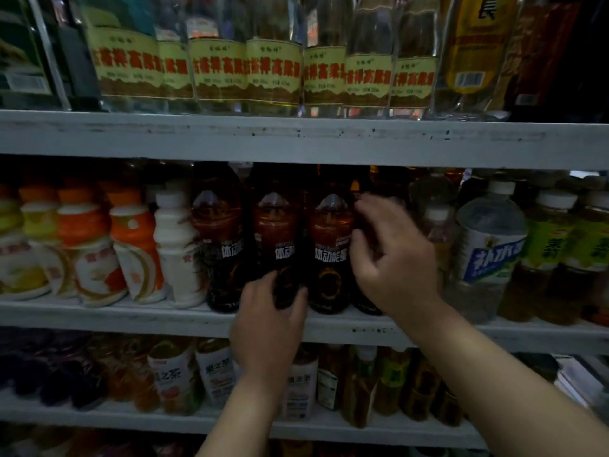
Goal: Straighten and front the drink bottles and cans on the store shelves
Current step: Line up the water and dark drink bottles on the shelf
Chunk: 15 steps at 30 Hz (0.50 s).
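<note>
Dark bottles [331, 245] with amber tops stand in a row on the middle shelf [131, 316], at the centre of the frame. The left hand [267, 328] grips the base of the second bottle [276, 232]. The right hand [393, 258] is raised just right of the third, fingers curled; motion blur hides whether they hold anything. Orange-and-white bottles [135, 252] stand to the left, a water bottle [487, 252] to the right.
</note>
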Each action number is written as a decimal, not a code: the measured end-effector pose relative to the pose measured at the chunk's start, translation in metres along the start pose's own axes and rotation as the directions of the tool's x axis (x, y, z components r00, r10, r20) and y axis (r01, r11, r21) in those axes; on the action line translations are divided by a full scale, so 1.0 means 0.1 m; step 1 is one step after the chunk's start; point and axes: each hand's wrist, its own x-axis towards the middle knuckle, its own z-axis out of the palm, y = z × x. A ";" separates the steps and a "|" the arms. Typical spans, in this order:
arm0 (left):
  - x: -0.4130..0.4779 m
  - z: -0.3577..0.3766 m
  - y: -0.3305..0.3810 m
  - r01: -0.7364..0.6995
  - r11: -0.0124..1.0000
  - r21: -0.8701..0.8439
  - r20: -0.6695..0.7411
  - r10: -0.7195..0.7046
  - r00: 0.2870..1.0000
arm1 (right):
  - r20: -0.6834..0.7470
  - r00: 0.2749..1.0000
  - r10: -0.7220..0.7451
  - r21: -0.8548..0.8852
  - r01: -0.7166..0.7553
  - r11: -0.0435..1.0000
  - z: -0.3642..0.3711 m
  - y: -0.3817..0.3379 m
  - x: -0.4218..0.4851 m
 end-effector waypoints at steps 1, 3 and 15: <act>0.05 -0.03 -0.09 0.048 0.999 -0.013 -0.010 -0.048 0.999 | 0.079 0.996 -0.042 0.072 0.036 0.997 0.09 -0.09 0.01; 0.13 -0.04 -0.19 0.098 0.995 -0.012 0.014 -0.098 0.995 | 0.287 0.958 -0.005 0.177 -0.048 0.983 0.28 -0.30 0.13; 0.24 -0.01 -0.24 -0.065 0.997 0.032 0.099 0.062 0.993 | 0.586 0.683 0.436 0.109 -0.600 0.793 0.79 -0.62 0.80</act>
